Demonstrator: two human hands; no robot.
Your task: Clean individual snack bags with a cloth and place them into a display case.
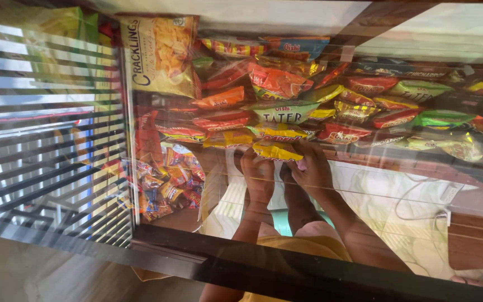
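Figure: view down through a glass display case stocked with snack packets. Both hands reach up to the front row of hanging bags. The left hand (pixel 257 174) and the right hand (pixel 310 168) meet on one yellow snack packet (pixel 276 150), which sits at the lower edge of the row, just below a yellow-and-red packet (pixel 278 133) and a green-and-white packet (pixel 282 112). Each grip is pressed together on the yellow packet's lower edge, fingers curled over it. To the left stands a large pale bag of cracklings (pixel 160 53); below it lies a heap of small wrapped sweets (pixel 166 182).

Risks, as judged from here: the packets overlap closely, so a pull on the yellow one could drag its neighbours loose and drop them. A hard pinch could crush the contents or burst the seal. Reflections on the glass (pixel 51 112) obscure how the packets are fastened, so a snag cannot be ruled out.
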